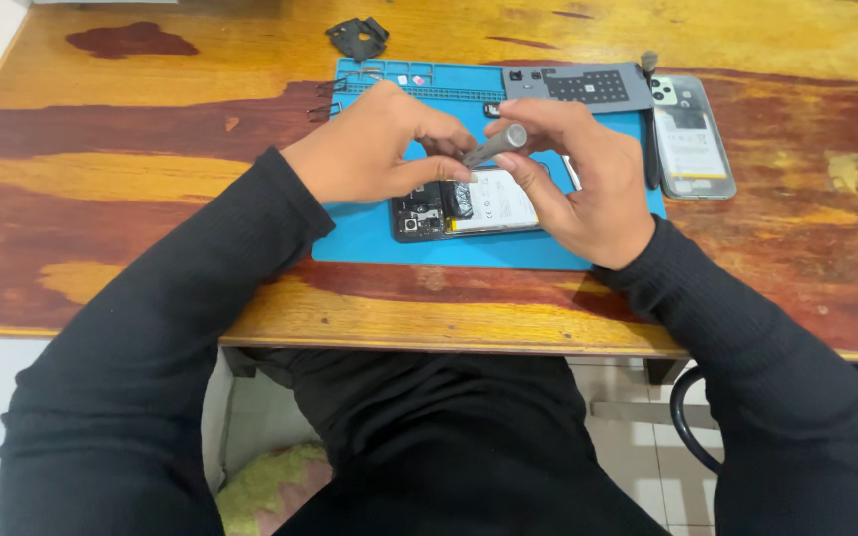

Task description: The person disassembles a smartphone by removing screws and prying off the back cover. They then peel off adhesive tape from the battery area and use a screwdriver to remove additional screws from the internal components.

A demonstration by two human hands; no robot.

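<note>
Right hand (588, 189) fingers curled round grey screwdriver (497, 145), left hand (369, 154) pinching its tip over opened phone (469, 203) on blue mat (369, 233)

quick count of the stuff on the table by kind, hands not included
Opened phones: 2, one under the left hand and right hand, one right of the mat
Blue work mat: 1
Grey screwdriver: 1
Grey perforated pad: 1
Black loose part: 1
Total: 6
</note>
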